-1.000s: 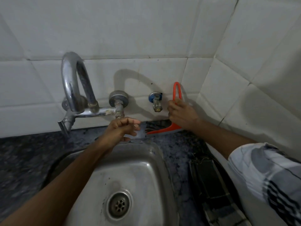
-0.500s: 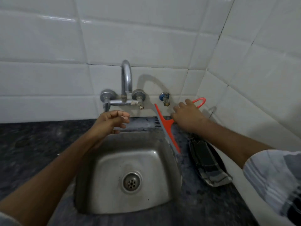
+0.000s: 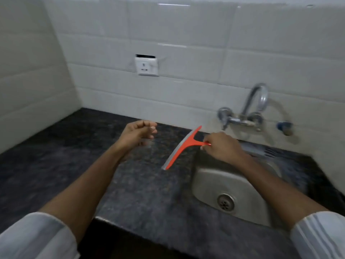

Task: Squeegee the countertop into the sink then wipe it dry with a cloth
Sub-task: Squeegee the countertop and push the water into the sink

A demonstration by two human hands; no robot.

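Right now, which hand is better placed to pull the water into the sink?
Right. The right hand already grips the squeegee beside the sink; the left hand hovers empty over the countertop.

Your counter (image 3: 130, 193) runs from the left wall to the sink (image 3: 211, 186), which is set into it on your right. The tap (image 3: 255, 103) is on the back wall behind the sink, with a smaller valve (image 3: 284, 127) to its right. A wall socket (image 3: 147, 66) sits higher on the back wall, left of the tap. The squeegee (image 3: 182, 148) lies over the counter just left of the sink, its handle in your right hand (image 3: 222, 147) above the sink's back rim. Your left hand (image 3: 137, 132) hovers over the counter, left of the squeegee and apart from it.
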